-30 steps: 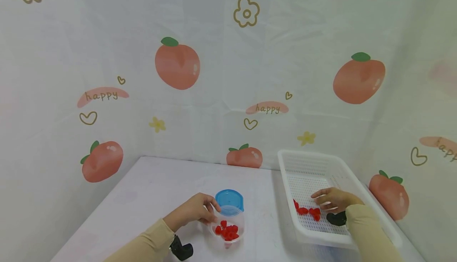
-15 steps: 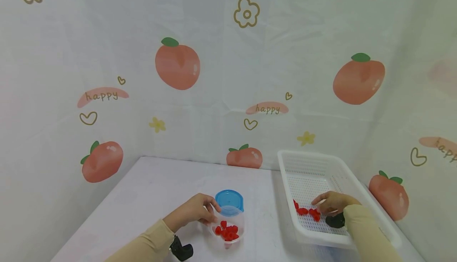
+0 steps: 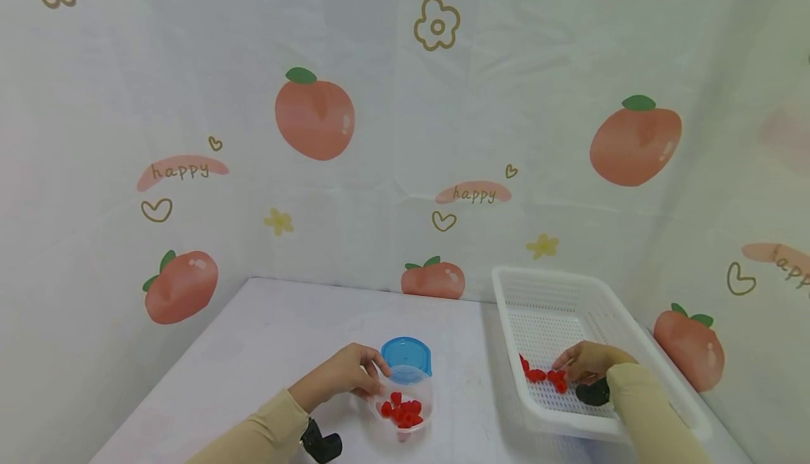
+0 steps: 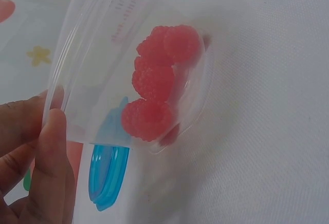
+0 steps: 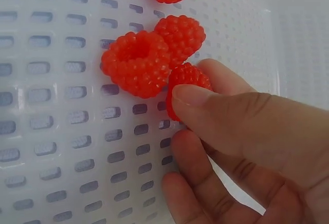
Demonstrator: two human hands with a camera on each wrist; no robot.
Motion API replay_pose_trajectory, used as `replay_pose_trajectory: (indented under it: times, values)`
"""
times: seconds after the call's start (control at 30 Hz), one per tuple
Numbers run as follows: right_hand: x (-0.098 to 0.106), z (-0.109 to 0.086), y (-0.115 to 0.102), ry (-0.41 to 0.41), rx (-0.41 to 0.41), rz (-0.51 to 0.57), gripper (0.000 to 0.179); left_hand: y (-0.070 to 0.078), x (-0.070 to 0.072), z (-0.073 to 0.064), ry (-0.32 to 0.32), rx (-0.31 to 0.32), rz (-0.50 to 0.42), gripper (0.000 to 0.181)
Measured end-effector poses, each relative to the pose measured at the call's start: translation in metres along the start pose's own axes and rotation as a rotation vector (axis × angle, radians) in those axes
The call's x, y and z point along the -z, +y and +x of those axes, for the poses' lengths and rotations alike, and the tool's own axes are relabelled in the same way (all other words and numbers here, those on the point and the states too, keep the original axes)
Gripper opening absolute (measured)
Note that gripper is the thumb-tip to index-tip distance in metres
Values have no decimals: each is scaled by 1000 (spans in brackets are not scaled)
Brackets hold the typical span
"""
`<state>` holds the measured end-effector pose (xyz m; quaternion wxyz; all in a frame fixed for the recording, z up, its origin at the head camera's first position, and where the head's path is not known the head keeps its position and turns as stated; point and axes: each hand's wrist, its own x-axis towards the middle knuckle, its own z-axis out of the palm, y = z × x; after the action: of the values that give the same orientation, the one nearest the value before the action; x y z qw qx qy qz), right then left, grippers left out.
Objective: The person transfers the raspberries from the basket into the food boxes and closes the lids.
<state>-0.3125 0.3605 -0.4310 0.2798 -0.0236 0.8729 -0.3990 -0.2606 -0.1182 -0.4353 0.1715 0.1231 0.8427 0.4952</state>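
On the white counter (image 3: 304, 323) stands a white perforated plastic basket (image 3: 569, 420); left of it, the left grip (image 3: 356, 369) pinches a clear plastic tub (image 4: 92, 106) holding bumpy red raspberries (image 4: 154, 82). A round blue lid (image 3: 406, 353) lies just beyond. Inside the basket, the right grip (image 3: 588, 361) pinches a single red raspberry (image 5: 190, 76) close beside other berries (image 5: 136, 75). Picking it up seems the step in hand; the next move likely calls for a gentle lift.
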Motion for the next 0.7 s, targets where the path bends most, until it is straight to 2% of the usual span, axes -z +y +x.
replay_pose_trajectory:
  times: [0.2,0.33,0.5,0.7]
  values:
    - [0,-1,-1,37,-4,-36,22,0,0,0,-1,8,2,20]
    - [2,-3,-4,84,0,29,23,-1,-1,1,-2,10,3,20]
    - [7,-5,-9,128,105,127,30,-1,-1,1,-3,9,3,20]
    - [16,-3,-13,86,292,212,39,2,0,-1,-4,4,4,20]
